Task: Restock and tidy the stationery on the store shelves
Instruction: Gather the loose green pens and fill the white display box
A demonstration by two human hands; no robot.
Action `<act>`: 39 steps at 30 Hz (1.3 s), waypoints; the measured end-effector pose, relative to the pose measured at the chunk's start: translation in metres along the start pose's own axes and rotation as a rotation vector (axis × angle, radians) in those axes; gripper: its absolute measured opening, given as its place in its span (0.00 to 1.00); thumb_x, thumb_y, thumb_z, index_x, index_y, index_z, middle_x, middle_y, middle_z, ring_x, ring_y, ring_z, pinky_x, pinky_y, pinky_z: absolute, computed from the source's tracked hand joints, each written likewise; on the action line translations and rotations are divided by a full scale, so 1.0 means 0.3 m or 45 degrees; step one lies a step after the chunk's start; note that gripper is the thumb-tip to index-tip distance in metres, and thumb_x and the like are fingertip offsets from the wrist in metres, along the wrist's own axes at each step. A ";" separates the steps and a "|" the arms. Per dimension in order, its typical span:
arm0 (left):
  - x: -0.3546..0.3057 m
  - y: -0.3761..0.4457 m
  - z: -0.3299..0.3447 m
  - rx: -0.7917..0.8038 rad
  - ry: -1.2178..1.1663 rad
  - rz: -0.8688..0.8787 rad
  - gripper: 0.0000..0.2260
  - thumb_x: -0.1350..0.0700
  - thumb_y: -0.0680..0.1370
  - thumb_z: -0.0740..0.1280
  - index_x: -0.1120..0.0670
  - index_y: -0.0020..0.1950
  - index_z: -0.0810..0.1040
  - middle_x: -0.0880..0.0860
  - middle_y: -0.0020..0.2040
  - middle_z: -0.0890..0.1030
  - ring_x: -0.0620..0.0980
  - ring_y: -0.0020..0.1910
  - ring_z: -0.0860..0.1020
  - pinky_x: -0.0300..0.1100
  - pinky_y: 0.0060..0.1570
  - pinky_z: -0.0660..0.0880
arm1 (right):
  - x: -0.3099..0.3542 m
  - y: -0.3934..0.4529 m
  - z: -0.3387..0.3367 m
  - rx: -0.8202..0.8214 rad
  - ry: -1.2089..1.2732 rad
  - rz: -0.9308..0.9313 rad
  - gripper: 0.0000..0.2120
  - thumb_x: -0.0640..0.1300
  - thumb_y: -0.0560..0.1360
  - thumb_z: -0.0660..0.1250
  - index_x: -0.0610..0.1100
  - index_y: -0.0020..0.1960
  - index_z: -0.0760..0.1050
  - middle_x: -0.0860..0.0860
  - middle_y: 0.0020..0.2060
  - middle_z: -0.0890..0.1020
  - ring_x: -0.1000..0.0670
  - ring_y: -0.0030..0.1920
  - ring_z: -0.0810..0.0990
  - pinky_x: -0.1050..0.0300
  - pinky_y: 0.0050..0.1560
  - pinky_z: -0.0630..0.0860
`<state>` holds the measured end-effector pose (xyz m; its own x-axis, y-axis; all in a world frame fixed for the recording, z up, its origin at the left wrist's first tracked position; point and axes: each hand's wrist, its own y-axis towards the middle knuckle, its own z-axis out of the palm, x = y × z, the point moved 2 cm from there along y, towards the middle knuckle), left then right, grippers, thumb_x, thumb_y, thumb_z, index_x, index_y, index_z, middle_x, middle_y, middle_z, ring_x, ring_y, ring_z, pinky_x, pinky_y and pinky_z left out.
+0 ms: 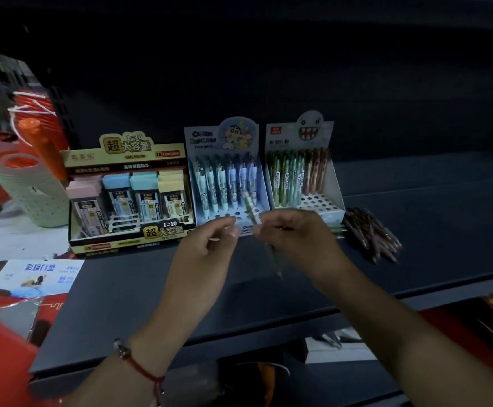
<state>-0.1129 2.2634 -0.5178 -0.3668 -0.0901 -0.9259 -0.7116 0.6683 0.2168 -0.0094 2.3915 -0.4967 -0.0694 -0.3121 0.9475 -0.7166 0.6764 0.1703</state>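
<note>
Pinching a slim green patterned pen [253, 211] in the right hand [295, 233], above the dark shelf's [151, 289] middle, probably for slotting. Left hand [207, 245] beside it, fingertips loosely pinched, seemingly on nothing. Likely bound for the white ghost-topped display box [304, 171] near the back edge.

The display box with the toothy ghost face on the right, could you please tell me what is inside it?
The ghost-face display box holds upright pens: green ones left, brown ones right. Its front holes are empty. The pens' lower ends are hidden in the tray.

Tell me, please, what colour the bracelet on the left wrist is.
Red cord bracelet with a bead, seen in the head view.
</note>
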 end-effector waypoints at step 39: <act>0.068 0.054 0.128 0.400 1.222 0.323 0.28 0.38 0.82 0.50 0.45 0.79 0.46 0.50 0.80 0.45 0.52 0.78 0.44 0.48 0.75 0.45 | -0.190 0.327 -0.082 -0.476 -0.595 -0.194 0.12 0.40 0.75 0.65 0.41 0.33 0.72 0.49 0.25 0.73 0.55 0.24 0.67 0.60 0.27 0.66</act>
<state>-0.1089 2.3005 -0.5450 -0.9044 -0.3774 -0.1992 -0.4091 0.8996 0.1529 -0.0586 2.4920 -0.5274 -0.3429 -0.6255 0.7008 -0.4565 0.7630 0.4576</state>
